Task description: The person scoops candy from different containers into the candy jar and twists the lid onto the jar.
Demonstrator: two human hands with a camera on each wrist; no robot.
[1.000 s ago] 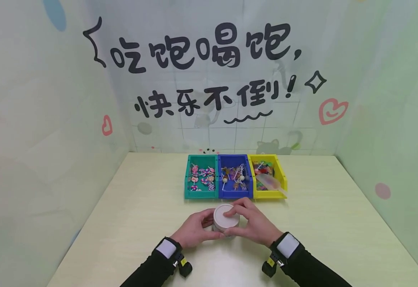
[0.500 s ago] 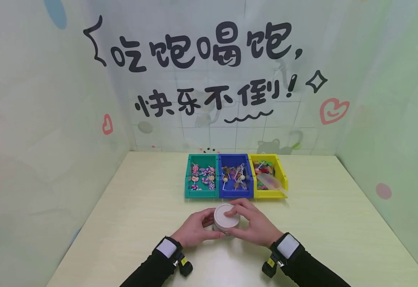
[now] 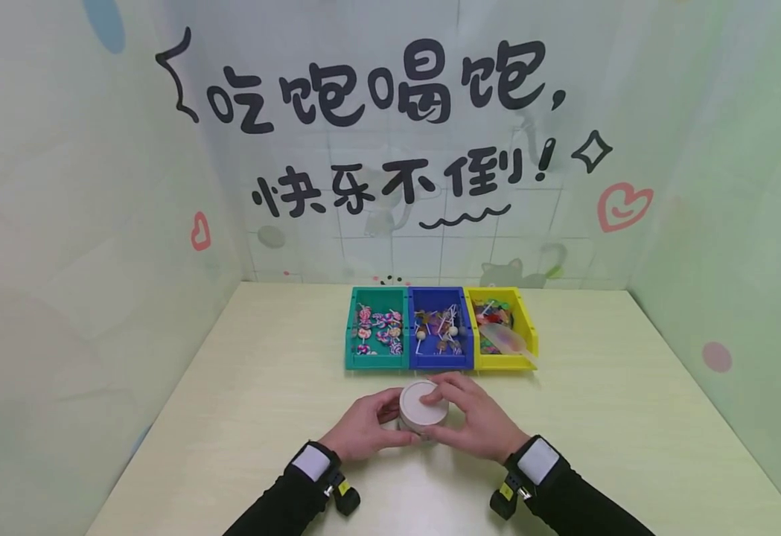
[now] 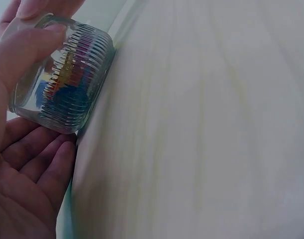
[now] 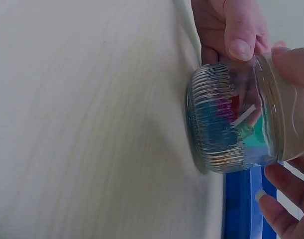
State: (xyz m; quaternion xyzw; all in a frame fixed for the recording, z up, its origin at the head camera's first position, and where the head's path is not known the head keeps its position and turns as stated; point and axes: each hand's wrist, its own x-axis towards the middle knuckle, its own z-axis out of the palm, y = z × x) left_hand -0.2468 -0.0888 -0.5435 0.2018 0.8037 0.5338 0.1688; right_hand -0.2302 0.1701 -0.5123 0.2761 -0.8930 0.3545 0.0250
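Observation:
A ribbed glass jar (image 5: 219, 119) stands upright on the table, with a pale lid (image 3: 418, 414) on its mouth. Through the glass show blurred coloured pieces and a short white stick. My left hand (image 3: 366, 428) holds the jar from the left, its thumb on the near side and the fingers round the far side. From the right, my right hand (image 3: 476, 420) grips the lid, thumb at the near edge and index finger bent over the top. Its other fingers reach round the far side, partly hidden in the head view.
Behind the jar stand three joined bins: a green bin (image 3: 377, 362) and a blue bin (image 3: 440, 363) with small lollipops, and a yellow bin (image 3: 505, 363) with colourful pieces. A translucent scoop (image 3: 504, 339) lies across the yellow one. Printed walls (image 3: 390, 260) enclose the pale table (image 3: 263, 357).

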